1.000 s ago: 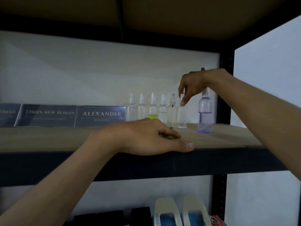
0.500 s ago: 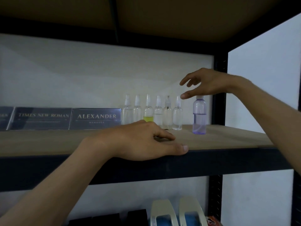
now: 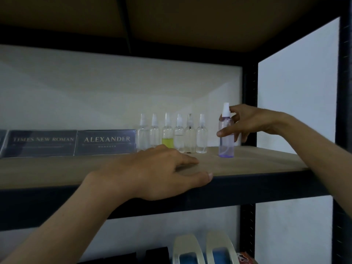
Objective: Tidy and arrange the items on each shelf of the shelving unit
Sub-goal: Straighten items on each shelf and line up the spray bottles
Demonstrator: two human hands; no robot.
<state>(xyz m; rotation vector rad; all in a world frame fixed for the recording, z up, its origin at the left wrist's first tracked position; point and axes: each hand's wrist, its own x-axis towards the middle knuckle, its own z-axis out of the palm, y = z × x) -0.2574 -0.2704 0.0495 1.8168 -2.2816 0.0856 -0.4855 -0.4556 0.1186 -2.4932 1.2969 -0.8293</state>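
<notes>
A purple-tinted spray bottle (image 3: 226,147) with a white cap stands upright on the wooden shelf board (image 3: 257,161), a little right of a row of several small clear spray bottles (image 3: 190,137). One bottle in that row holds yellow liquid (image 3: 167,142). My right hand (image 3: 251,122) wraps the purple bottle from the right, thumb across its front, fingers behind its neck. My left hand (image 3: 158,172) lies flat on the shelf's front edge, fingers spread, holding nothing.
Two dark name plates, "ALEXANDER" (image 3: 106,142) and "TIMES NEW ROMAN" (image 3: 41,142), lean against the back wall left of the bottles. A black upright post (image 3: 247,111) stands just behind the purple bottle. On the shelf below are pale curved holders (image 3: 202,248) and black items (image 3: 156,254).
My right hand left the end bottle of the clear row, rose over the purple bottle, then came down and closed around it. My left hand stayed on the shelf edge.
</notes>
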